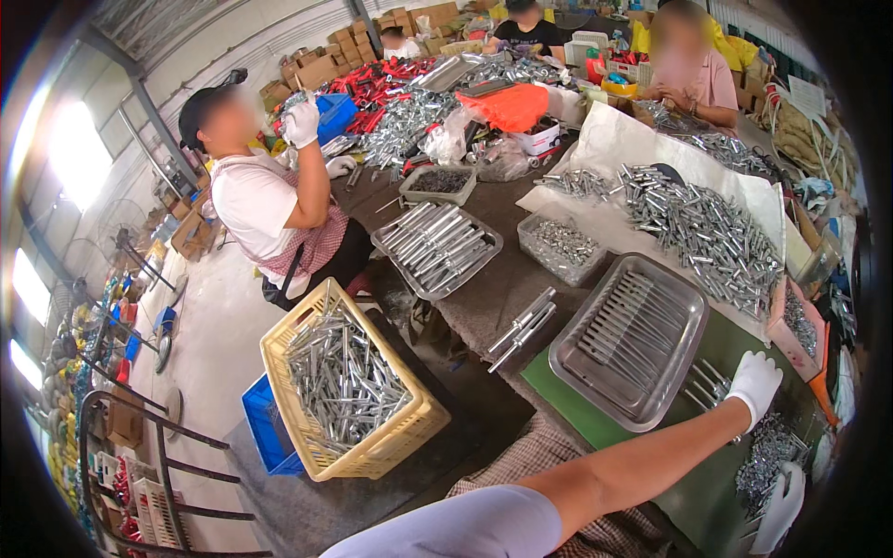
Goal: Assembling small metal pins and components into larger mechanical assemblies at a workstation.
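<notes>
My left hand (755,383), in a white glove, reaches over the green work surface (595,409). Its fingers are slightly apart, beside several slim metal rods (707,383) lying in a row. Close to the dark rim of the picture is my right hand (781,510), also gloved. It rests against a heap of small metal parts (767,456), and its fingertips are too unclear to read. Left of my hands stands a shallow steel tray (686,352) with a neat row of slender metal shafts (621,325) in it.
A yellow crate (420,430) full of metal rods stands at left, over a blue bin (259,418). Farther off are a tray of tubes (437,246), a tub of small fittings (561,246) and a large pile of metal cylinders (698,223). Several co-workers (265,195) sit around the table.
</notes>
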`<state>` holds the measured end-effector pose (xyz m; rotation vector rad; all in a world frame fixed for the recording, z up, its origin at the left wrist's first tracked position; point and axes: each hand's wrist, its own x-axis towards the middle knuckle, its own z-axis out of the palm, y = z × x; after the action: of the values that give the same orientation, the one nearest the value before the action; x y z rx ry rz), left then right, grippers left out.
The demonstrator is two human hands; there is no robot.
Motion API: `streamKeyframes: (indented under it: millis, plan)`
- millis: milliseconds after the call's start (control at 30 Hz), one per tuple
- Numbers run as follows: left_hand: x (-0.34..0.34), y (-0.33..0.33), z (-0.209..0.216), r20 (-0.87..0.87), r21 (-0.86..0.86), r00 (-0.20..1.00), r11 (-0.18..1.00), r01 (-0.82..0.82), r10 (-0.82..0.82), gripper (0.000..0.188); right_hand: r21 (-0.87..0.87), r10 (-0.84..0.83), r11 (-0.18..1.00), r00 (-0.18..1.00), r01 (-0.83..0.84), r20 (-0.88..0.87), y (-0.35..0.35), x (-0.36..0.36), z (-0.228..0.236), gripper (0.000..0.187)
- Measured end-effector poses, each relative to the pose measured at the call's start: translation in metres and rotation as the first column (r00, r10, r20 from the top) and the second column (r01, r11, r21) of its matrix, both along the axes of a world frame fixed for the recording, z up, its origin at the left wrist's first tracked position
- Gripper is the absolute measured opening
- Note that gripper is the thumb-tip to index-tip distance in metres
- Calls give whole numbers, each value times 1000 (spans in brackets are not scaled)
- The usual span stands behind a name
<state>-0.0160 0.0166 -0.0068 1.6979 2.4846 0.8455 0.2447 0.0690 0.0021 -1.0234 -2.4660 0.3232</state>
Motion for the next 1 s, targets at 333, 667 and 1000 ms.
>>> streamKeyframes:
  millis: [333, 667, 1000]
  plan:
    - [-6, -8, -5, -78, 5, 997, 1000, 4, -3, 17, -43, -50, 998, 989, 56, 136, -96, -28, 55, 26]
    - [29, -53, 39, -163, 355, 979, 919, 172, -120, 11, -64, -111, 992, 994, 112, 16, -146, -3, -10, 14]
    - [-12, -145, -2, -287, 115, 953, 985, 130, -93, 32, 56, -126, 989, 974, 139, -189, -141, -30, -19, 14]
